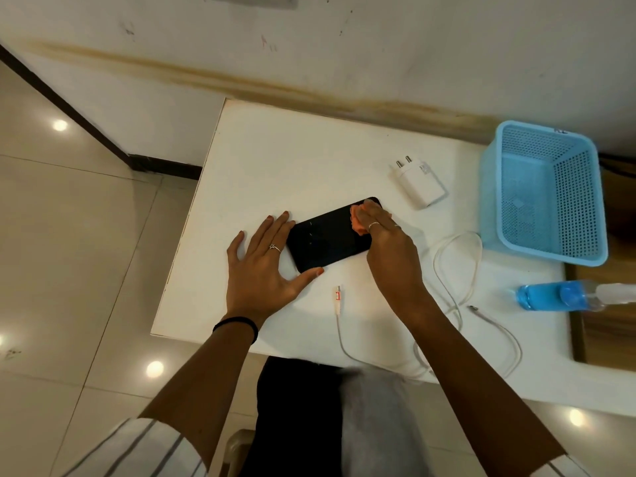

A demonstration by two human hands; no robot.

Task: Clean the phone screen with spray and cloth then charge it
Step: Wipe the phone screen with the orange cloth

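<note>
Mid-frame, right hand is pressing soft orange cloth onto slick, breakable smartphone; left hand, splayed, is bracing its edges.

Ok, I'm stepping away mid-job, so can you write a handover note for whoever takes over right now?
Left hand: flat on the white table, steadying the black phone.
Right hand: pressing the orange cloth on the phone's far end.
White charger plug, white cable, blue spray bottle: lying on the table, unconnected.
Done: wiping under way.
Left: finish wiping, connect cable, charge.
</note>
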